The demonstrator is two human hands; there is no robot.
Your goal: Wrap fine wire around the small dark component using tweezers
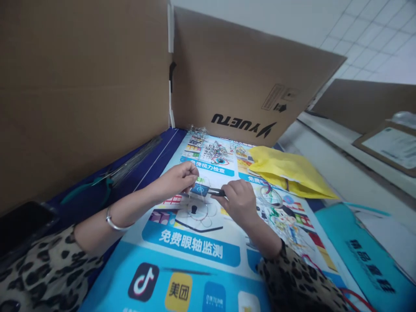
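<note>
Near the middle of the printed sheet, my right hand (240, 203) grips black tweezers (215, 192), their tips pointing left toward my other hand. My left hand (182, 178) is closed in a pinch just above the sheet; whatever sits between its fingertips is too fine to make out. Below the fingers is a thin wire shape (208, 212) with petal-like loops, faint against the print. A slim dark stick (186, 271) lies on the sheet nearer to me.
Cardboard panels (234, 82) wall the left and back. Pliers with teal handles (86, 192) and a bundle of thin wires (139, 160) lie left. A tangled wire pile (219, 151) is behind my hands. Rightward are a yellow bag (292, 171), tape roll (271, 197) and teal packet (360, 255).
</note>
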